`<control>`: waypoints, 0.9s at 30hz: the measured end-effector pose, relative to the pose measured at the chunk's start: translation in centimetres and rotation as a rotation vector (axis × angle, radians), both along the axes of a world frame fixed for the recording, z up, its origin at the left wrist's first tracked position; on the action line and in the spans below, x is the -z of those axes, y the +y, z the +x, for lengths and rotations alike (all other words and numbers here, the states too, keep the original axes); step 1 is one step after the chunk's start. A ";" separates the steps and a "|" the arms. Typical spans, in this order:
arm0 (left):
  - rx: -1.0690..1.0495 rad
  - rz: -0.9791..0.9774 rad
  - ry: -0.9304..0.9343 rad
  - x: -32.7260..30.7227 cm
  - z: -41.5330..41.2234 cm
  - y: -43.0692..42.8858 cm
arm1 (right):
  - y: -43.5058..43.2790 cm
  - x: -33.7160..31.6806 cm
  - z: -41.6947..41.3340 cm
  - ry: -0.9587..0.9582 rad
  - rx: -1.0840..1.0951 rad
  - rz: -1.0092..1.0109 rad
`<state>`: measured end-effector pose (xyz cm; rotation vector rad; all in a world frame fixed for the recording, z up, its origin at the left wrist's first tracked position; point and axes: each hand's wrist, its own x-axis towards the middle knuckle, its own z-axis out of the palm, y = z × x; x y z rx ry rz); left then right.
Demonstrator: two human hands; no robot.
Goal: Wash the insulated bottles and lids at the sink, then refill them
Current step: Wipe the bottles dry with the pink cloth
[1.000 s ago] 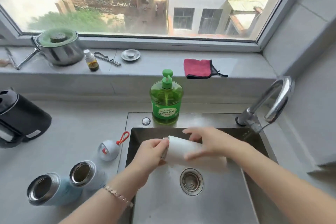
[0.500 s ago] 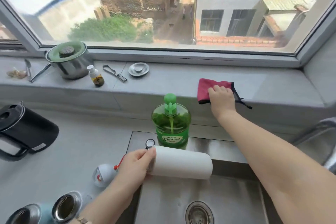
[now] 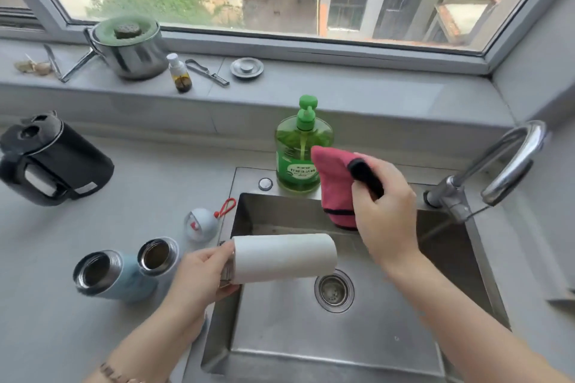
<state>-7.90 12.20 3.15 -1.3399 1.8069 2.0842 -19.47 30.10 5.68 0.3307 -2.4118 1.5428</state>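
Nearest is the steel sink (image 3: 280, 339), set into the grey counter (image 3: 140, 183), with its round drain (image 3: 334, 291) in the middle of the basin. At the sink's left edge the left hand (image 3: 199, 277) has its fingers curled round the mouth end of a white insulated bottle (image 3: 284, 258). It holds the bottle on its side in the air, base pointing right, just above the basin and close to the drain.

On the counter left of the sink stand two more bottles, both uncapped with bare metal mouths: a light blue bottle (image 3: 105, 275) and a paler bottle (image 3: 158, 256), side by side and close together. A little beyond them, near the sink's back left corner, lies a round grey lid (image 3: 200, 224) with a red loop.

Over the back of the basin the right hand (image 3: 385, 214) is closed on a pink cloth (image 3: 334, 186) with black trim, which hangs down from the grip. Just behind the cloth a green soap bottle (image 3: 298, 158) with a pump stands on the sink's back rim. The curved tap (image 3: 504, 162) rises at the back right corner.

A black kettle (image 3: 53, 158) sits far left on the counter. On the window ledge (image 3: 342, 93) are a steel pot (image 3: 127, 47), a small brown bottle (image 3: 179, 74) and a metal sink plug (image 3: 247, 68).
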 end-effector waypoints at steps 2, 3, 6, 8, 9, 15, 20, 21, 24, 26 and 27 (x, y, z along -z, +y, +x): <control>0.054 0.041 -0.004 0.2 1.8 -0.4 | -0.9 1.2 5.6 0.053 -0.126 0.097; 0.088 0.063 0.001 0.3 2.7 -0.6 | -1.5 2.2 8.3 0.058 -0.230 0.210; 0.198 0.091 0.039 0.0 5.0 -1.8 | -3.5 5.0 14.7 0.098 -0.448 0.556; 0.263 0.065 0.060 -0.3 6.5 -3.1 | -4.9 5.0 16.6 0.000 -0.390 0.492; 0.290 0.055 0.069 -0.4 7.1 -3.8 | -5.7 4.9 17.1 -0.017 -0.323 0.460; 0.440 0.019 0.178 -1.1 9.3 -7.9 | -11.7 5.8 19.5 0.235 -0.144 0.714; 0.462 0.023 0.185 -1.1 10.4 -9.8 | -13.0 5.9 19.8 0.248 -0.122 0.729; 0.452 0.027 0.169 -1.2 10.6 -10.0 | -12.6 5.8 19.6 0.233 -0.150 0.749; 0.402 0.031 0.173 -1.3 11.0 -10.8 | -9.8 5.9 18.7 0.171 -0.200 0.751; 0.385 0.024 0.194 -1.6 11.1 -10.9 | -7.9 5.9 18.4 0.108 -0.221 0.732; 0.379 0.020 0.202 -1.7 11.1 -10.8 | -7.4 5.7 18.4 0.099 -0.219 0.727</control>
